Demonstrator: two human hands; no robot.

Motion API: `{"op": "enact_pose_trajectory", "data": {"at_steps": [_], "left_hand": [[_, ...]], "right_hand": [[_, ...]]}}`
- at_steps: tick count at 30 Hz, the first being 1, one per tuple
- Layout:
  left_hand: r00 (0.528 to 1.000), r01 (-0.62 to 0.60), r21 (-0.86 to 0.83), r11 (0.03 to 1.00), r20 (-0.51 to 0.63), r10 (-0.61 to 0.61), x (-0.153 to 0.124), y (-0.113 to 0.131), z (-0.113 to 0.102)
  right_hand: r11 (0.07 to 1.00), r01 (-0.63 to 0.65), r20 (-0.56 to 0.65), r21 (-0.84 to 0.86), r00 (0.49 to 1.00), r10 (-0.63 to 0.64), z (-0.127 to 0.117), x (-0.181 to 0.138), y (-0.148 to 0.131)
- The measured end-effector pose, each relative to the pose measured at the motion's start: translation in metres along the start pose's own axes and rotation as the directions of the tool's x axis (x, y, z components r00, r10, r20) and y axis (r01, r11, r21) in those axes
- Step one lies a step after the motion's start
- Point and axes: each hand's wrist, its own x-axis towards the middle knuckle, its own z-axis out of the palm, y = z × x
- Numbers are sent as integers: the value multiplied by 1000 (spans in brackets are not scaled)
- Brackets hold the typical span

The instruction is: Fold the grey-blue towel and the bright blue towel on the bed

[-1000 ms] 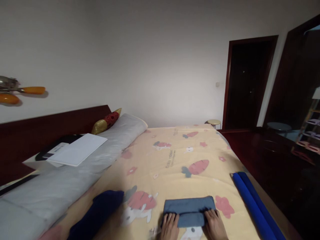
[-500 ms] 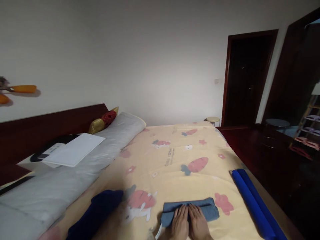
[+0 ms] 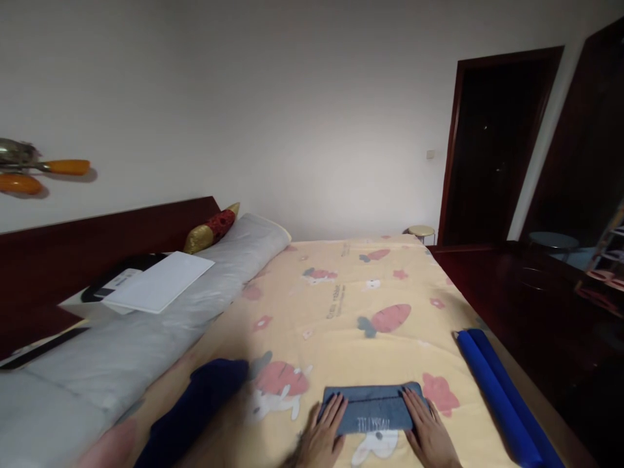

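here, far left on the wall, two orange-handled tools (image 3: 43, 170) hang above one dark headboard (image 3: 97, 237). below it one white sheet (image 3: 158, 290) lies on one long grey bolster (image 3: 146, 344), with one red-and-gold cushion (image 3: 212, 227) at its far end. one navy cloth (image 3: 195, 409) lies crumpled on the yellow carrot-print bed cover (image 3: 341, 325). the left hand (image 3: 322, 442) lies flat on the left end of the one folded blue-grey cloth (image 3: 373, 408), near the bed's front edge, fingers (image 3: 336, 411) straight and slightly spread; the right hand (image 3: 431, 435) does likewise on its right end. two blue rolls (image 3: 492, 390) lie side by side along the bed's right edge. half a second ago both hands sat together at the cloth's middle; now they are apart at its ends, and white lettering shows.
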Motion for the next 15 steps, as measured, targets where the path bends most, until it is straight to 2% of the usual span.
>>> {"op": "enact_pose_trajectory", "data": {"at_steps": [5, 8, 10, 15], "left_hand": [[984, 166, 62, 984, 53, -169, 15, 9, -3], [991, 114, 18, 993, 64, -115, 17, 10, -13], [998, 59, -12, 998, 30, -59, 14, 10, -23], [990, 138, -36, 990, -20, -139, 13, 20, -39]], "right_hand": [[988, -156, 69, -4, 985, 156, -13, 16, -13], [977, -213, 75, -14, 974, 214, -24, 27, -24], [970, -240, 95, -27, 966, 241, -28, 31, -29], [940, -328, 142, -98, 930, 339, -25, 35, -40]]}}
